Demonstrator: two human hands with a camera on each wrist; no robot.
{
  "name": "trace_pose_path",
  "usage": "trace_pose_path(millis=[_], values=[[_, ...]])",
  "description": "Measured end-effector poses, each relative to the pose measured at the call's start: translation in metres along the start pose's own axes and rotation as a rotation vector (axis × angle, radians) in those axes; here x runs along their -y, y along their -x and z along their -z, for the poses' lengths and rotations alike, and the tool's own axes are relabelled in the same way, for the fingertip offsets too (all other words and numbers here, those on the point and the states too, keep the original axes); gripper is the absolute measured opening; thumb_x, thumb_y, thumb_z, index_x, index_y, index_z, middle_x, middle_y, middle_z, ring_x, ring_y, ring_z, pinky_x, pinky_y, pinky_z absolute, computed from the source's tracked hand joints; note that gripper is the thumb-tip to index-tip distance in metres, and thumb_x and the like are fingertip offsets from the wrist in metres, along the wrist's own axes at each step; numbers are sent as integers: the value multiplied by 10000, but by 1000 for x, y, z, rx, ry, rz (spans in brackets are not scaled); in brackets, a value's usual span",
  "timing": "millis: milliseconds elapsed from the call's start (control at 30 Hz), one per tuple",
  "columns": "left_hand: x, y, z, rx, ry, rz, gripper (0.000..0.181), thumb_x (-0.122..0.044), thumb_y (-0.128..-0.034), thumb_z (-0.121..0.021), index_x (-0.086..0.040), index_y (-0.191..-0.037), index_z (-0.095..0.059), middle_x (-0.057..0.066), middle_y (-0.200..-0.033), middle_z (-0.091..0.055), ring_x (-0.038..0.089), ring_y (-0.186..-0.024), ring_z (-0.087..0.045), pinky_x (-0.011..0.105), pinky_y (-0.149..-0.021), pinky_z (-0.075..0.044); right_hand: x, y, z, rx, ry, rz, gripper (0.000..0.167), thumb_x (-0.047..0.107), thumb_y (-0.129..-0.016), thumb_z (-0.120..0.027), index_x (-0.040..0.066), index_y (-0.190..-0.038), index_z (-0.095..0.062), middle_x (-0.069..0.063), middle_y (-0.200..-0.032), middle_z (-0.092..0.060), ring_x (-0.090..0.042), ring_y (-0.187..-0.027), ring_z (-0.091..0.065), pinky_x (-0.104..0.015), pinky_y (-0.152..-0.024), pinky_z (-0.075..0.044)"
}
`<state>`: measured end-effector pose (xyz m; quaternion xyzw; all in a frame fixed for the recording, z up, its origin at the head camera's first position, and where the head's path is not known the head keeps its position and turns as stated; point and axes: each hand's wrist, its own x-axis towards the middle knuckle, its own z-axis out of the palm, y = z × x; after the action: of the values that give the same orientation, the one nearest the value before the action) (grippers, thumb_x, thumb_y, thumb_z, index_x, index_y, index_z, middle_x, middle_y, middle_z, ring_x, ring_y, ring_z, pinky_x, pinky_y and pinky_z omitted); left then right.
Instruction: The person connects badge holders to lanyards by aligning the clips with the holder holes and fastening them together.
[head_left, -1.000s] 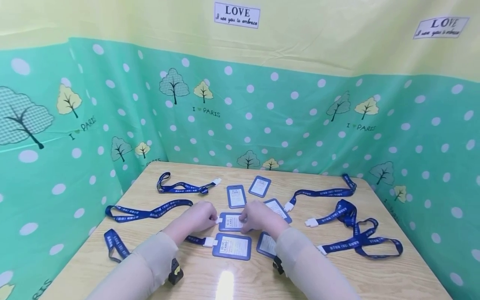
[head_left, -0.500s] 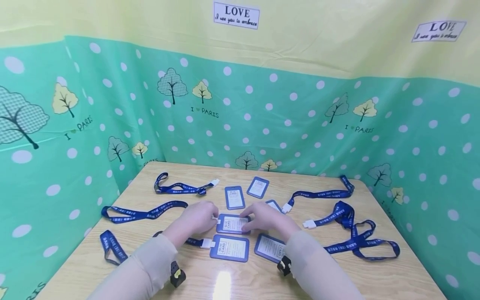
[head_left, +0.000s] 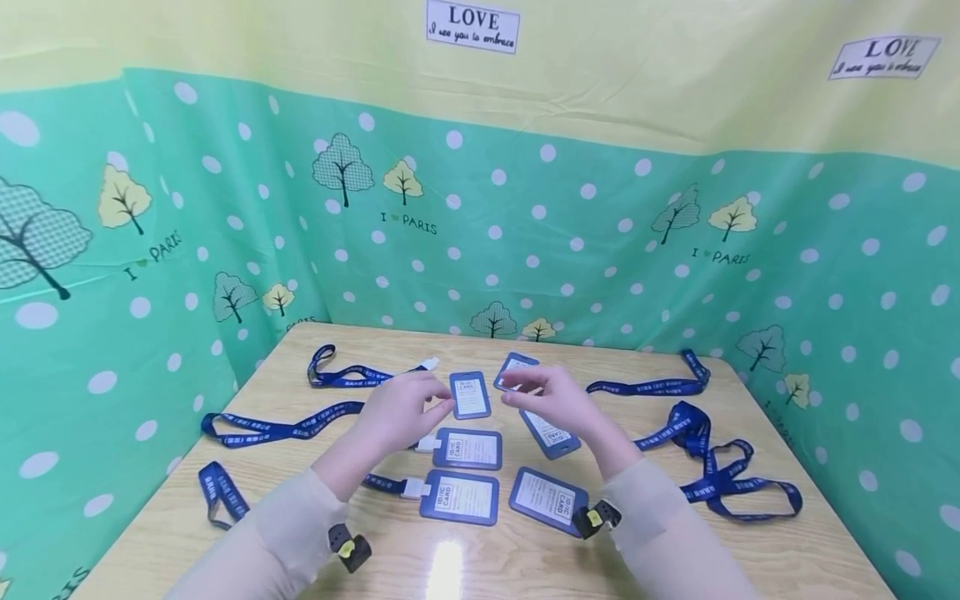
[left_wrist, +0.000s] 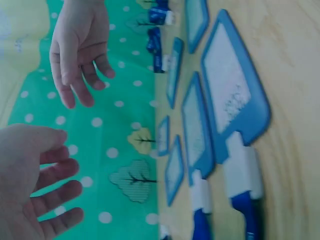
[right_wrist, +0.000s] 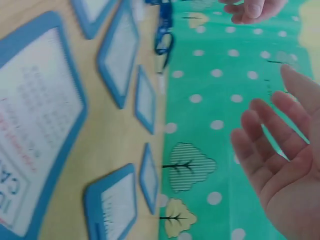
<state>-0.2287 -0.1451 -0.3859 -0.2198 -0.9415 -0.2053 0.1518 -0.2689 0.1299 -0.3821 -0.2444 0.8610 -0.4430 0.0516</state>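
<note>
Both hands hover above the table with relaxed, slightly bent fingers and hold nothing. My left hand [head_left: 401, 410] is beside an upright blue card holder [head_left: 470, 395]; it also shows in the left wrist view [left_wrist: 30, 175]. My right hand [head_left: 558, 400] is over a tilted card holder [head_left: 551, 433] and partly covers another one [head_left: 517, 367] at the back; its palm fills the right side of the right wrist view [right_wrist: 295, 165]. Below the left hand, a card holder [head_left: 468, 449] joins a white clip [head_left: 427, 443]. Nearer lies another clipped card holder [head_left: 459, 497].
Blue lanyards lie at the left [head_left: 281, 429], back left [head_left: 348, 377], back right [head_left: 660, 387] and right [head_left: 712, 483] of the wooden table [head_left: 517, 567]. One more card holder [head_left: 549, 498] lies near the right wrist. A green and yellow curtain [head_left: 495, 208] surrounds the table.
Both hands have let go of the middle card holder and its clip and lifted away toward the back. The left hand's fingers have loosened, and the right hand has moved right.
</note>
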Motion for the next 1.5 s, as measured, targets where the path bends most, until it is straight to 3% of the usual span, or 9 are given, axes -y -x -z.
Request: trace_pose_path(millis=[67, 200, 300, 433, 633, 800, 933, 1133, 1500], values=[[-3, -1, 6, -66, 16, -47, 129, -319, -956, -726, -209, -993, -783, -49, -1038, -743, 222, -1104, -681, 421, -901, -577, 3, 1, 6, -54, -61, 51, 364, 318, -946, -748, 177, -1279, -712, -48, -1195, -712, -204, -1016, -663, -393, -849, -578], [-10, -6, 15, -161, 48, -119, 112, -280, -954, -735, -185, -991, -781, -27, -1021, -747, 227, -1045, -700, 403, -865, -590, 8, 2, 17, -177, -166, 160, 308, 246, -964, -731, 108, -1238, -717, -89, -1157, -720, -227, -991, -681, -357, -840, -588], [-13, -10, 20, -197, 67, -152, 109, -255, -951, -738, -164, -993, -782, -27, -995, -740, 180, -937, -702, 356, -812, -594, 10, 1, 23, -248, -257, 239, 259, 173, -985, -700, 54, -1215, -709, -164, -1163, -703, -256, -996, -684, -321, -851, -590], [-13, -18, 24, -222, 95, -179, 107, -238, -955, -733, -149, -996, -779, -27, -989, -734, 162, -933, -692, 328, -821, -587, 11, -3, 29, -313, -343, 289, 264, 124, -999, -672, 1, -1232, -683, -209, -1188, -681, -276, -992, -683, -305, -871, -588], [-11, -29, 23, -268, 158, -208, 111, -212, -949, -734, -126, -1000, -781, -7, -1022, -724, 186, -995, -678, 357, -879, -576, 9, -10, 31, -361, -382, 255, 329, 185, -997, -685, 7, -1272, -658, -122, -1211, -686, -284, -1024, -678, -318, -890, -583], [-5, -38, 16, -285, 190, -197, 134, -223, -953, -724, -118, -1015, -780, -7, -1042, -717, 191, -1033, -663, 370, -921, -558, 4, -17, 29, -370, -424, 225, 371, 205, -995, -688, 18, -1311, -632, -144, -1271, -652, -296, -1075, -659, -343, -899, -583], [-1, -44, 10, -293, 187, -173, 147, -215, -953, -723, -107, -1040, -772, 21, -1086, -714, 219, -1079, -654, 395, -960, -545, 2, -24, 26, -383, -463, 193, 390, 239, -993, -692, 61, -1333, -622, -197, -1311, -615, -338, -1114, -640, -387, -931, -572], [9, -51, 4, -285, 185, -115, 180, -198, -953, -731, -84, -1090, -753, 64, -1168, -694, 250, -1123, -635, 415, -987, -533, -1, -35, 19, -385, -511, 124, 430, 273, -977, -713, 101, -1358, -609, -151, -1298, -617, -324, -1137, -632, -447, -969, -551], [22, -67, 1, -253, 217, -31, 274, -180, -955, -717, -30, -1184, -699, 134, -1302, -603, 303, -1209, -582, 445, -1043, -494, 7, -52, 15, -384, -725, 78, 466, 211, -987, -694, 59, -1401, -544, -183, -1297, -584, -361, -1171, -610, -383, -968, -554]])
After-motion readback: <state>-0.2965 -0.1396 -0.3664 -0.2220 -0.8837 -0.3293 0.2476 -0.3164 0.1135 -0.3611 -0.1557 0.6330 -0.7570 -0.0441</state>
